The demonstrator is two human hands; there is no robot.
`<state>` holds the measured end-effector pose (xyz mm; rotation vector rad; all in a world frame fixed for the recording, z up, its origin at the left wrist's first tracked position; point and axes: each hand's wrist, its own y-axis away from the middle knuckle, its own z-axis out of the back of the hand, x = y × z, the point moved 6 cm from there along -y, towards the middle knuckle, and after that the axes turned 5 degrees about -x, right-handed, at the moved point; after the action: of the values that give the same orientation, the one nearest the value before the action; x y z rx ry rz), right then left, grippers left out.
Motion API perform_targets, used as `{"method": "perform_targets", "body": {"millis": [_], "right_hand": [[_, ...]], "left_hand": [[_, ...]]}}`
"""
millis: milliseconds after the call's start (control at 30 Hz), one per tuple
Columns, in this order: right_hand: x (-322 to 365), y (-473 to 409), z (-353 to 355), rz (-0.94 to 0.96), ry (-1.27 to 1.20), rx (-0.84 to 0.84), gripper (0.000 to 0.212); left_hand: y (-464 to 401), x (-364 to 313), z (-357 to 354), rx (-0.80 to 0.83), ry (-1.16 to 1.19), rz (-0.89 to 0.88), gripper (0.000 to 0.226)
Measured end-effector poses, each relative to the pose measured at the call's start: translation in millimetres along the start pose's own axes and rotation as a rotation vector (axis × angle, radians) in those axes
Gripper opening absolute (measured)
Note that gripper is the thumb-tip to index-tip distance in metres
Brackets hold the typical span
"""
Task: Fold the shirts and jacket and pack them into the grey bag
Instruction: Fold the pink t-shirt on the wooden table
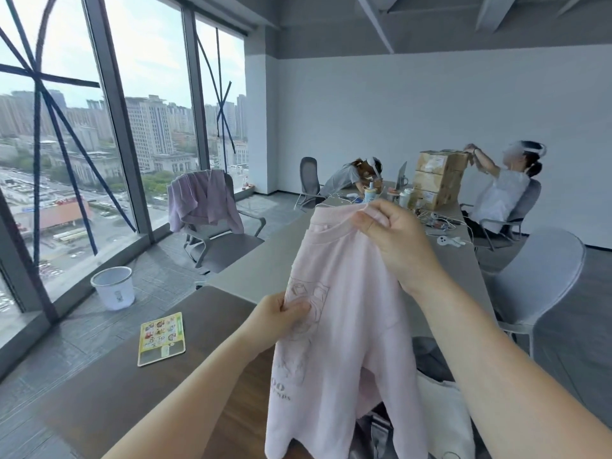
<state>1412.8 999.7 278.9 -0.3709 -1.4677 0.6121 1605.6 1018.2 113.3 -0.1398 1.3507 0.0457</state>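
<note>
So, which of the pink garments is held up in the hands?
The pale pink shirt with the printed drawing: the right hand grips its collar, the left hand pinches its front. The mauve jacket only hangs over a chair by the window.

Wearer's body in view: two forearms only, both bare from the lower frame edge up to the wrist, no sleeves visible. Left hand (280, 314) and right hand (394, 241) bare too: no gloves, rings, watch, bands or markings. Short, unpainted nails.
</note>
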Motion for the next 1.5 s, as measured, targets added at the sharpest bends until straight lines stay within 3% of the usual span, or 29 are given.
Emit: {"method": "perform_targets", "body": {"millis": [133,233,333,433,533,667,800,1000,1300,1400,1500], "right_hand": [[6,-1,8,0.034,-0.005,-0.075,0.024],[15,-3,6,0.053,0.001,-0.094,0.033],[26,-4,6,0.108,0.013,-0.125,0.025],[29,-4,20,0.131,0.026,-0.260,0.019],[18,-1,34,0.111,0.054,-0.328,0.036],[-3,9,44,0.061,0.080,-0.354,0.051],[-34,22,52,-0.009,0.125,-0.398,0.048],[-88,44,39,-0.129,0.066,-0.399,0.045],[-171,58,1,-0.317,0.077,-0.354,0.034],[-225,67,-23,-0.443,0.205,-0.298,0.033],[-293,81,-52,-0.602,0.387,-0.212,0.024]], "left_hand": [[0,10,7,-0.060,0.072,-0.034,0.036],[6,40,-4,0.006,-0.098,0.060,0.030],[7,75,-2,-0.024,-0.234,0.146,0.016],[7,99,11,-0.072,-0.339,0.181,0.024],[12,118,25,-0.105,-0.351,0.199,0.041],[22,115,55,-0.292,-0.305,0.186,0.029],[35,111,94,-0.491,-0.329,0.145,0.039],[57,106,137,-0.620,-0.417,0.154,0.020],[51,119,190,-0.555,-0.588,0.193,0.018],[21,156,203,-0.437,-0.709,0.319,0.024],[-15,212,206,-0.238,-0.881,0.424,0.015]]}}
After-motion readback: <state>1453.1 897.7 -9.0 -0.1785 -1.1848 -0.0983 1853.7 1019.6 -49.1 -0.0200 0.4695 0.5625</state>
